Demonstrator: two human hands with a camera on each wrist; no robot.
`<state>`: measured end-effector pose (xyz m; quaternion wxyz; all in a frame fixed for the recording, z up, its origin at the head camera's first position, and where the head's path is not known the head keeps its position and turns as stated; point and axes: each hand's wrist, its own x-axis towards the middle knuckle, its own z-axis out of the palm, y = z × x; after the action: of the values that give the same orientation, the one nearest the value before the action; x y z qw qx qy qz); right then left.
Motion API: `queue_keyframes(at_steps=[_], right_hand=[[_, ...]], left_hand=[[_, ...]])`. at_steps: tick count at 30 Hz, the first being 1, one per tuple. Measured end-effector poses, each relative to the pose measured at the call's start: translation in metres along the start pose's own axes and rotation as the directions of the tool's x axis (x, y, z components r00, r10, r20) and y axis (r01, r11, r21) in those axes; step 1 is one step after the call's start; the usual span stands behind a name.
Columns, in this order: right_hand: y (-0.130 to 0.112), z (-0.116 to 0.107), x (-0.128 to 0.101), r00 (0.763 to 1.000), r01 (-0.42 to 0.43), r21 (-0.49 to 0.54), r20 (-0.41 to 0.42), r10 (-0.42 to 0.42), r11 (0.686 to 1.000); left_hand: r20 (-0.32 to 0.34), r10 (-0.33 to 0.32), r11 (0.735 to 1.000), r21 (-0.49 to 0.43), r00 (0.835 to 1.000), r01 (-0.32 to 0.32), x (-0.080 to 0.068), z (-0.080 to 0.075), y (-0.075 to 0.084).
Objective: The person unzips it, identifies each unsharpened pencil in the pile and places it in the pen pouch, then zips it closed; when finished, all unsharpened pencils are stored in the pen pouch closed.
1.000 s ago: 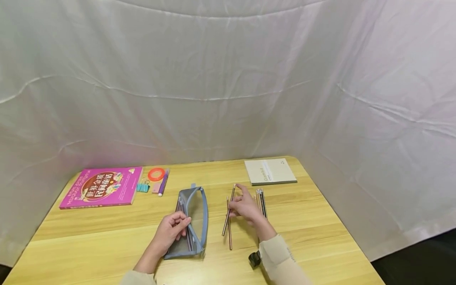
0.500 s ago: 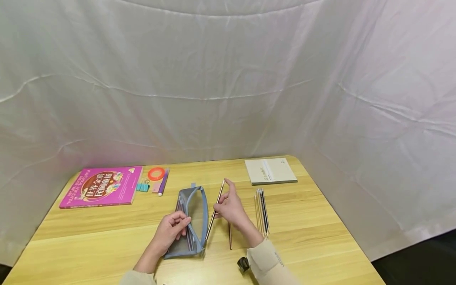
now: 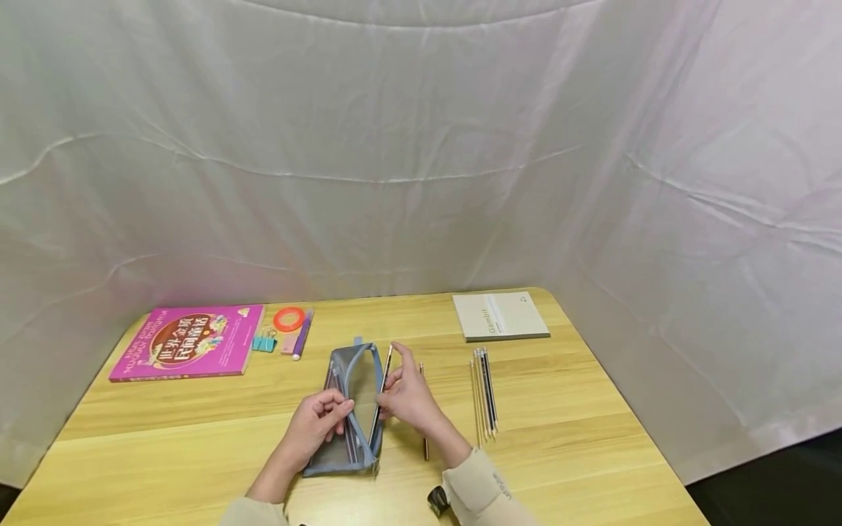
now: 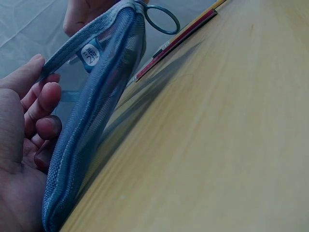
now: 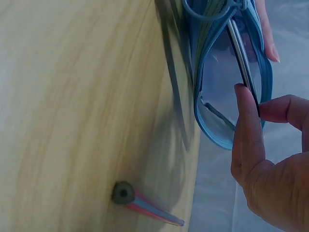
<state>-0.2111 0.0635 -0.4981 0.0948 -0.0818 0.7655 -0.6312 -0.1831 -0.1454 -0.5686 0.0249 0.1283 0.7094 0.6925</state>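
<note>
A blue-grey mesh pencil case (image 3: 322, 464) lies on the table with its zip mouth spread. My left hand (image 3: 316, 431) pinches the rim of that mouth between thumb and fingers, as the left wrist view also shows. Between the thumb and fingers of my right hand (image 3: 413, 400) is a dark pencil (image 5: 240, 50), slanted, its lower end inside the mouth of the case. Long thin items show through the mesh near my left fingers. Just right of the case, partly behind my right hand and wrist, another pencil (image 3: 425, 448) lies on the table.
Several pencils (image 3: 485, 398) lie side by side at the right, below a pale notebook (image 3: 500, 318). At the back left are a pink book (image 3: 230, 351), teal binder clips (image 3: 264, 343), an orange ring (image 3: 288, 320), a purple marker (image 3: 302, 336) and a small pink block (image 3: 288, 346).
My right hand has moved left with the pencil, from beside the other pencil to the case, and the pencil's lower end has gone into the mouth. My left hand stays put.
</note>
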Motion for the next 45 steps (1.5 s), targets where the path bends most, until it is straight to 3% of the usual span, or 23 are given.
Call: queue_keyframes(at_steps=[7,16,27,45], right_hand=[[0.0,0.007,0.001,0.999,0.018,-0.044,0.032,-0.016,0.999],[0.006,0.013,0.003,0.998,-0.022,-0.065,0.057,0.026,0.998],[0.012,0.018,0.006,0.996,-0.088,-0.099,-0.012,0.087,0.991],[0.011,0.014,0.004,0.991,-0.136,-0.018,-0.011,0.136,0.991]], left_hand=[[0.014,-0.009,1.0,0.012,1.0,0.009,0.0,-0.001,0.0],[0.045,0.002,1.0,0.016,0.999,-0.002,-0.001,-0.001,0.001],[0.019,-0.032,0.999,0.039,0.999,0.032,0.0,-0.001,0.002],[0.033,-0.007,0.999,0.05,0.999,0.006,0.001,0.0,0.003]])
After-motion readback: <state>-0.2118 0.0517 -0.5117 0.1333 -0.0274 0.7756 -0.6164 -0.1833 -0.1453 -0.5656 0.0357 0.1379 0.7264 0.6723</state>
